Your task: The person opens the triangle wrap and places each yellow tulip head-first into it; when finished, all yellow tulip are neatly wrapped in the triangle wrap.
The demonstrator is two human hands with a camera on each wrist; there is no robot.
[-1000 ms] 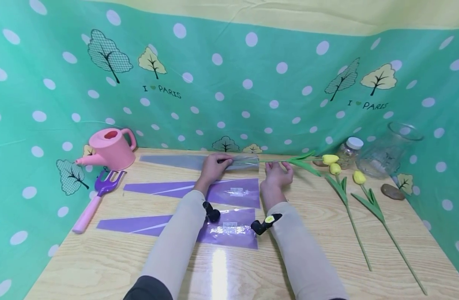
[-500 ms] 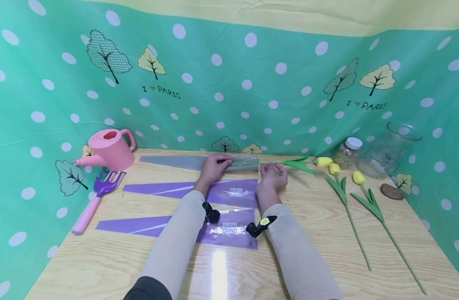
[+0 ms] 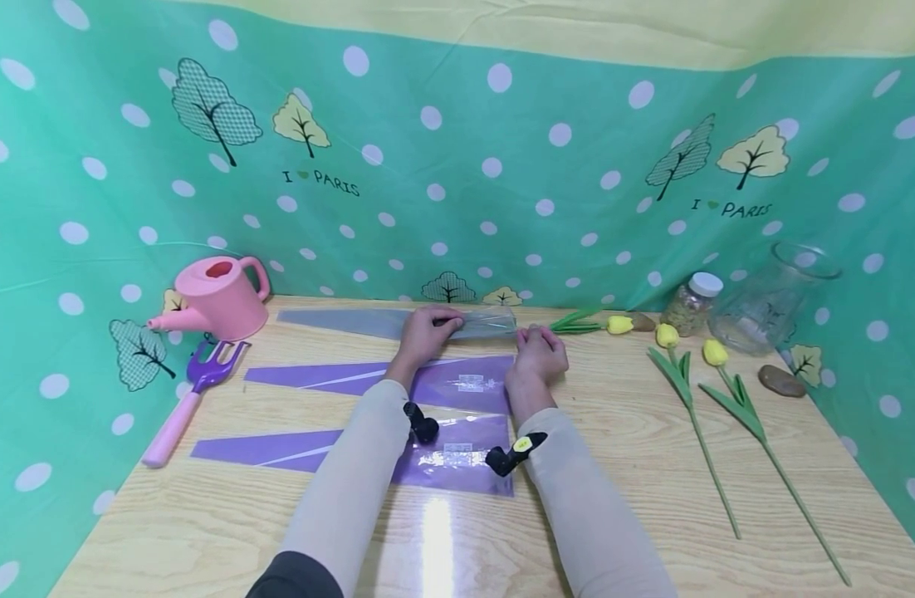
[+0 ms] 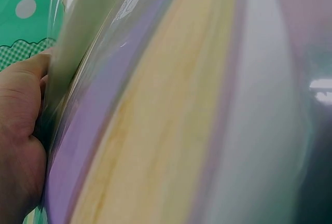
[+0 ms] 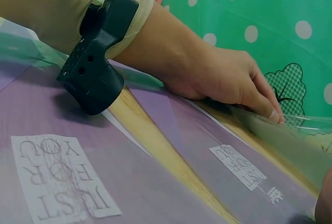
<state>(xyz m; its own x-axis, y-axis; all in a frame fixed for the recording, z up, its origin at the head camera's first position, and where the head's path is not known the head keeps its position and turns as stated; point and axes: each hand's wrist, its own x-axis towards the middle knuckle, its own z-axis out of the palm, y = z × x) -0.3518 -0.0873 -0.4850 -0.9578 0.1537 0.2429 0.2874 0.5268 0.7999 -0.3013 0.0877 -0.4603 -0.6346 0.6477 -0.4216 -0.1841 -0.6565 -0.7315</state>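
Observation:
In the head view, my left hand (image 3: 425, 336) holds a grey clear-fronted flower sleeve (image 3: 345, 321) near its middle, at the back of the table. My right hand (image 3: 538, 355) pinches the stem of a yellow tulip (image 3: 618, 325) at the sleeve's wide end. The stem lies in line with the sleeve, while the leaves and bloom are outside, to the right. In the right wrist view, the left hand (image 5: 223, 79) has its fingertips at the sleeve's film (image 5: 298, 146); only a sliver of the right hand (image 5: 324, 203) shows. Film blurs most of the left wrist view.
Two purple sleeves (image 3: 457, 384) lie in front. More tulips (image 3: 715, 354) lie at right, near a stone (image 3: 782, 382), a white-lidded jar (image 3: 689, 307) and a glass vase (image 3: 756, 316). A pink watering can (image 3: 222, 299) and a purple-pink hand fork (image 3: 196, 399) stand and lie left.
My right hand has shifted left toward the sleeve's mouth, drawing the tulip leftward with its bloom and leaves. The left hand stays in place on the sleeve.

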